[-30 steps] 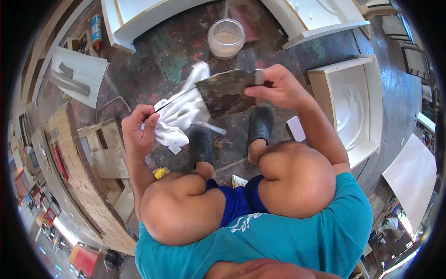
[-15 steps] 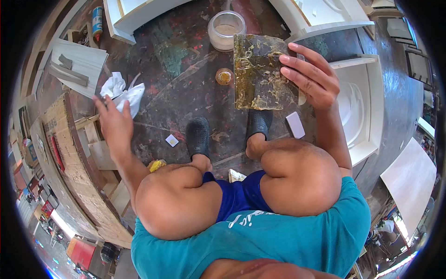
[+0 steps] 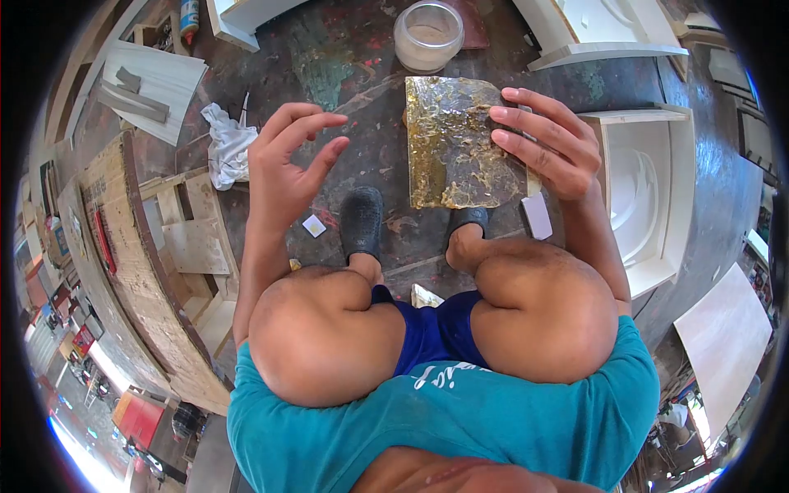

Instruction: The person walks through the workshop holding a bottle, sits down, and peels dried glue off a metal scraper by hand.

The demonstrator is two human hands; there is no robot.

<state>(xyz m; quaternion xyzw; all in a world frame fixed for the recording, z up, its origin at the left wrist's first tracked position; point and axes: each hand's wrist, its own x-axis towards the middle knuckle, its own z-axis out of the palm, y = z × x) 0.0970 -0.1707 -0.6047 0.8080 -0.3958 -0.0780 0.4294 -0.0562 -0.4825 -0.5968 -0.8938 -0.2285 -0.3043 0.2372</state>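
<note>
My right hand grips the right side of a flat, see-through sheet smeared with glossy yellow-brown residue. The fingers lie over its face; the thumb is hidden behind. The sheet hangs above my right foot and covers part of the floor. My left hand is in the air left of the sheet, thumb and fingers apart, with nothing between them. A crumpled white cloth lies on the floor just left of that hand. Beyond the sheet stands a clear round jar with beige contents.
A pale rectangular block and a small white square lie near my feet. White cabinet pieces stand at the right, a wooden frame at the left. Grey strips rest on a white panel; a blue bottle is behind.
My left hand has moved right, away from the white cloth, towards the sheet. The sheet stays in my right hand, slightly tilted differently. The camera view has shifted a little.
</note>
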